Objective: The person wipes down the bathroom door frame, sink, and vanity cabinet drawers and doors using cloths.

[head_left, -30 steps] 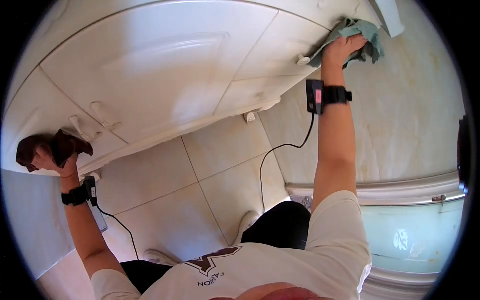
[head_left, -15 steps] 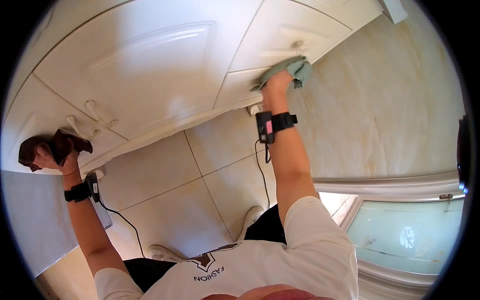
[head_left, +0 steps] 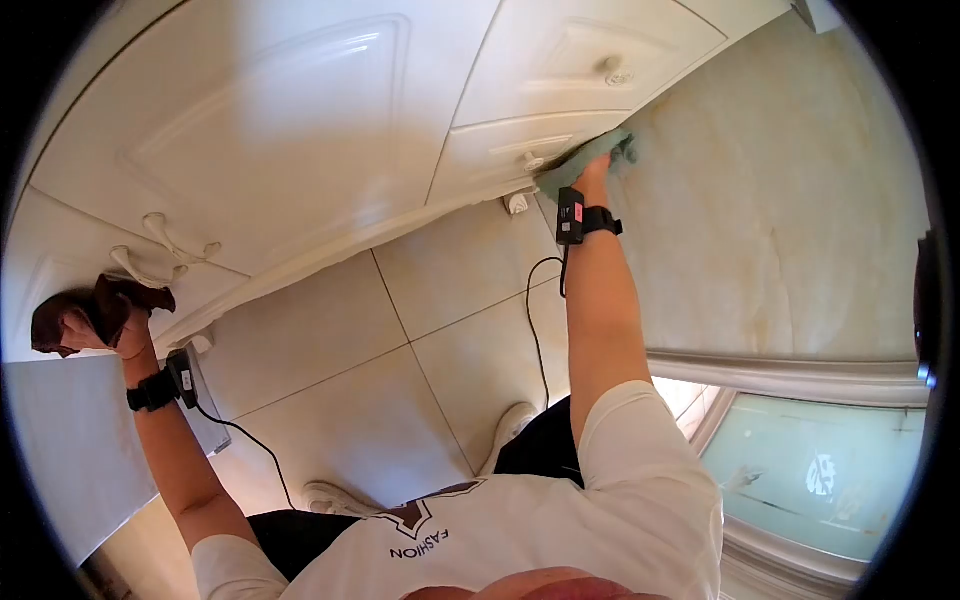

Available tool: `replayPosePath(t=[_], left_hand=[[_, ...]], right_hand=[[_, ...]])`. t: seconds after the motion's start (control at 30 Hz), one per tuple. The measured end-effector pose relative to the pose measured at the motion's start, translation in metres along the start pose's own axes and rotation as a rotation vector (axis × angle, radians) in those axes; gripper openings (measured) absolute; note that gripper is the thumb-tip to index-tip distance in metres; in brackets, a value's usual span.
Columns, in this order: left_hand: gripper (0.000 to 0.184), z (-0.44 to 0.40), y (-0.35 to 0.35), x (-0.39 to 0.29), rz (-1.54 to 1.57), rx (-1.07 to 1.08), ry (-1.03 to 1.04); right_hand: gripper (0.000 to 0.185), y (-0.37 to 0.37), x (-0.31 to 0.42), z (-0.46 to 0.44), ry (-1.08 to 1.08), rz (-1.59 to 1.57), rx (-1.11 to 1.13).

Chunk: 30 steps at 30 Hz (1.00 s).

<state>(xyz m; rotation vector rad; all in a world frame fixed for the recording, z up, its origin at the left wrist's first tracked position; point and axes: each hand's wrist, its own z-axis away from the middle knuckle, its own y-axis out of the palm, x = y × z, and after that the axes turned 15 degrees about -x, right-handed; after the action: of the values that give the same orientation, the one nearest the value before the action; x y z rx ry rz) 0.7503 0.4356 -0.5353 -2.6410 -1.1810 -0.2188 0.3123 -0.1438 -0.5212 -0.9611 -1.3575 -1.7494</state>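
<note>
At the lower left of the white cabinet (head_left: 280, 140), my left hand (head_left: 115, 332) grips a dark brown cloth (head_left: 62, 310) against the door, just below a pair of curved handles (head_left: 150, 268). My right hand (head_left: 594, 178) presses a grey-green cloth (head_left: 572, 172) to the right lower edge of the cabinet, beside the bottom drawer and next to the marble-look wall. Its fingers are partly hidden by the cloth. A small round knob (head_left: 534, 161) shows on that drawer, left of the cloth. Another knob (head_left: 616, 72) sits on the drawer above.
Beige floor tiles (head_left: 390, 320) lie below the cabinet, with a short cabinet foot (head_left: 516, 204) near the right end. The marble-look wall (head_left: 760, 220) rises at the right. A frosted glass door (head_left: 810, 470) stands lower right. Cables (head_left: 540, 340) hang from both wrist devices.
My right hand has moved the grey-green cloth down and right, off the bottom drawer's front to the cabinet's edge, uncovering its knob. My left hand and brown cloth have hardly moved.
</note>
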Motion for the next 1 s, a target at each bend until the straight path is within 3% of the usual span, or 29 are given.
replayPosePath(t=[0.1,0.13,0.2,0.37,0.4,0.47,0.53,0.57,0.63,0.7,0.77,0.8,0.87,0.93,1.0], left_hand=[[0.052,0.01,0.003,0.007,-0.016,0.017,0.011],[0.051,0.013,0.005,0.009,-0.019,0.029,0.018],[0.049,0.017,0.01,0.013,-0.032,0.04,0.037],[0.045,0.032,0.019,0.029,-0.082,0.065,0.072],[0.044,0.035,0.022,0.031,-0.091,0.073,0.082],[0.042,0.04,0.024,0.035,-0.063,0.094,0.06],[0.031,0.045,0.025,0.035,0.057,0.119,-0.049],[0.022,0.05,0.026,0.034,0.178,0.142,-0.162],[0.026,0.063,0.031,0.039,0.182,0.204,-0.18],[0.033,0.075,0.034,0.049,0.191,0.333,-0.208],[0.038,0.08,0.037,0.059,0.198,0.414,-0.233],[0.038,0.083,0.037,0.06,0.191,0.414,-0.223],[0.04,0.083,0.035,0.057,0.173,0.394,-0.199],[0.042,0.086,0.032,0.053,0.147,0.376,-0.171],[0.044,0.09,0.031,0.053,0.128,0.368,-0.151]], right_hand=[[0.061,0.005,-0.014,0.028,0.08,-0.03,-0.053],[0.063,0.008,-0.037,0.016,0.152,-0.043,-0.185],[0.063,0.006,-0.092,0.01,0.15,-0.063,-0.181],[0.063,0.046,-0.065,0.124,0.206,-0.517,-0.062],[0.064,0.046,-0.075,0.141,0.121,-0.36,-0.045],[0.068,0.036,-0.12,0.168,-0.27,0.427,0.0],[0.067,0.063,-0.103,0.234,0.015,0.258,-0.041],[0.066,0.071,-0.093,0.263,-0.047,0.34,0.048],[0.066,0.076,-0.092,0.276,-0.108,0.425,0.146],[0.063,0.084,-0.102,0.26,-0.723,0.498,0.221],[0.063,0.106,-0.028,0.235,-0.922,1.838,0.295],[0.059,0.109,-0.025,0.202,-0.963,1.144,0.022],[0.055,0.109,-0.02,0.15,-0.921,0.449,-0.213],[0.049,0.108,-0.011,0.123,-0.7,0.195,-0.246],[0.049,0.098,-0.014,0.085,-0.616,0.114,-0.228]])
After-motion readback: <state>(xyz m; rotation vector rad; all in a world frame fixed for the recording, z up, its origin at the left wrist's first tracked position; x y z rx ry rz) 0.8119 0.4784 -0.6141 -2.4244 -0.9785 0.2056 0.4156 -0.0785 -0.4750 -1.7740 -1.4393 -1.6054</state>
